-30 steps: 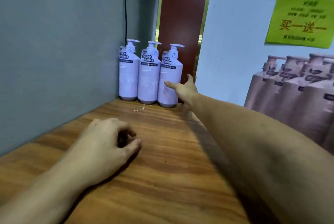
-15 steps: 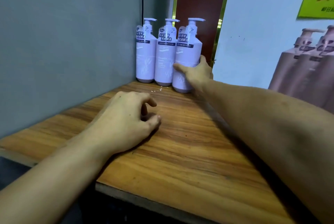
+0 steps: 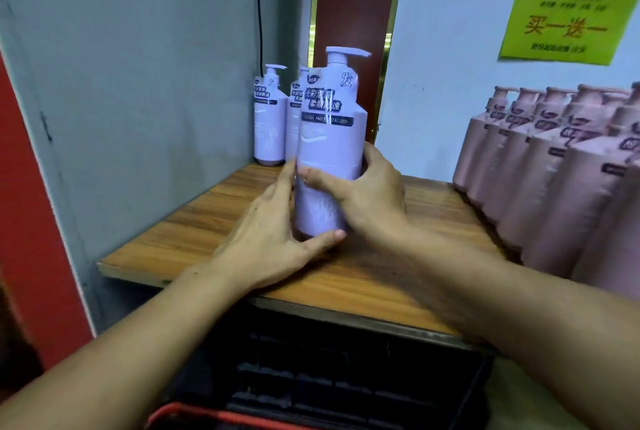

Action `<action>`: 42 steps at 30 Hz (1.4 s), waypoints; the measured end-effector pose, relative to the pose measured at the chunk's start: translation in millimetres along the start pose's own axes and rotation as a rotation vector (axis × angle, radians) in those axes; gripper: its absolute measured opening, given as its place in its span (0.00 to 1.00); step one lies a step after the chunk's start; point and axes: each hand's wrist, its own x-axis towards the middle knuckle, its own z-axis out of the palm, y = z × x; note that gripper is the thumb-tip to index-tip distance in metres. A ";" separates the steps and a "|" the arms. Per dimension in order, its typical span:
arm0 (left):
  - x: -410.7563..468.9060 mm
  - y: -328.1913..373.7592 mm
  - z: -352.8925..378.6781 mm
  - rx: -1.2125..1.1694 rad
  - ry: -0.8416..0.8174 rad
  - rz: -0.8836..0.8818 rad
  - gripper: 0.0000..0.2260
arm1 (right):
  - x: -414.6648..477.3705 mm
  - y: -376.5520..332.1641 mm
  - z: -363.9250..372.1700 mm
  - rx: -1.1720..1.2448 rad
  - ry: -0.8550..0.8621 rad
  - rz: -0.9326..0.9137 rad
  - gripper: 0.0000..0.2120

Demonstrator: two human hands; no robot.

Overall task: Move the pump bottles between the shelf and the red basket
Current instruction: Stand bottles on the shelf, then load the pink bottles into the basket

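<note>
Purple and tall, a pump bottle (image 3: 329, 138) stands upright in the middle of the frame, over the wooden shelf (image 3: 194, 221), held by both hands. The right hand (image 3: 367, 194) has its fingers wrapped tight round the bottle's middle. The left hand (image 3: 273, 228) grips it low down, fingers on its side and thumb by its bottom. Two more purple bottles (image 3: 268, 124) stand in the back corner. Pink bottles (image 3: 554, 169) fill the right side. The red basket (image 3: 207, 412) peeks in at the bottom edge.

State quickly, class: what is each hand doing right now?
Left hand: holds the lilac pump bottle near its base.
Right hand: grips the same bottle's middle.
</note>
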 end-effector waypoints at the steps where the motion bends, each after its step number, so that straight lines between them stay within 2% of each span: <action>1: -7.1 5.6 -4.8 -0.072 0.029 0.005 0.51 | -13.1 -10.5 -6.7 0.026 -0.019 -0.018 0.36; 5: -40.4 35.4 -26.3 -0.383 0.083 0.046 0.53 | -63.2 -44.2 -21.3 0.183 -0.131 -0.012 0.35; 8: -74.0 49.6 -42.7 -0.444 0.123 0.021 0.53 | -99.5 -58.9 -18.5 0.328 -0.238 0.048 0.30; 10: -101.9 51.3 -48.3 -0.430 0.138 -0.022 0.52 | -124.7 -60.3 -14.7 0.362 -0.324 0.078 0.31; 14: -172.4 46.5 -45.6 -0.353 0.132 -0.091 0.48 | -193.2 -45.4 -6.2 0.289 -0.488 0.109 0.32; 16: -209.0 35.2 -36.7 -0.317 0.119 -0.127 0.47 | -224.0 -36.6 -1.9 0.230 -0.498 0.104 0.38; 20: -266.0 19.6 -26.9 -0.501 0.005 -0.291 0.47 | -257.0 -25.0 12.8 0.210 -0.564 0.199 0.52; 24: -303.2 7.5 -11.7 -0.552 -0.077 -0.446 0.46 | -283.5 -8.1 28.2 0.011 -0.635 0.292 0.44; 27: -324.7 1.1 0.8 -0.455 -0.197 -0.546 0.48 | -300.6 5.7 34.3 -0.011 -0.672 0.501 0.42; 32: -353.4 -2.4 25.4 -0.347 -0.400 -0.684 0.54 | -340.4 33.9 44.9 -0.029 -0.598 0.782 0.39; 35: -361.7 -10.6 35.7 -0.300 -0.540 -0.770 0.55 | -358.9 53.0 55.7 0.047 -0.570 0.984 0.31; 37: -362.7 -19.0 38.0 -0.183 -0.667 -0.776 0.56 | -369.9 64.7 67.3 0.083 -0.552 1.093 0.26; 39: -362.1 -22.7 37.7 -0.003 -0.784 -0.695 0.48 | -379.8 73.8 79.0 0.096 -0.544 1.149 0.27; 42: -360.1 -25.2 37.1 0.196 -0.811 -0.549 0.28 | -386.0 85.3 91.0 0.083 -0.575 1.109 0.35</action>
